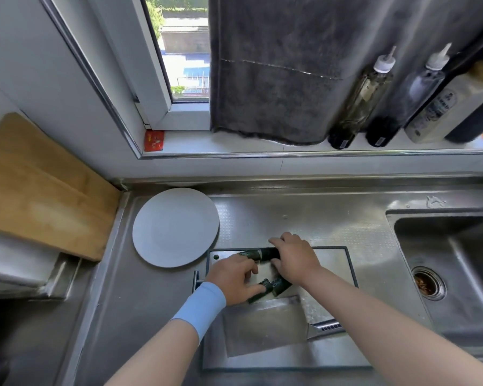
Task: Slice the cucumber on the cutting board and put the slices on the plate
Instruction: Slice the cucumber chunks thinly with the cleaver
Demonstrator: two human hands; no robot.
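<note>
A steel cutting board point(333, 263) lies on the counter in front of me. Dark green cucumber pieces lie on it: a long piece point(258, 253) at the far edge and two short pieces point(271, 286) nearer me. My right hand point(294, 257) curls over the right end of the long piece. My left hand point(236, 275) is beside it, fingers bent onto the cucumber pieces. A cleaver point(265, 324) lies flat on the board's near part. The white plate point(175, 227) stands to the far left of the board, with nothing on it.
A sink point(455, 274) with a drain is at the right. A wooden board point(39, 188) leans at the left. Bottles point(365, 98) and a grey towel point(279, 68) are on the window sill behind the counter.
</note>
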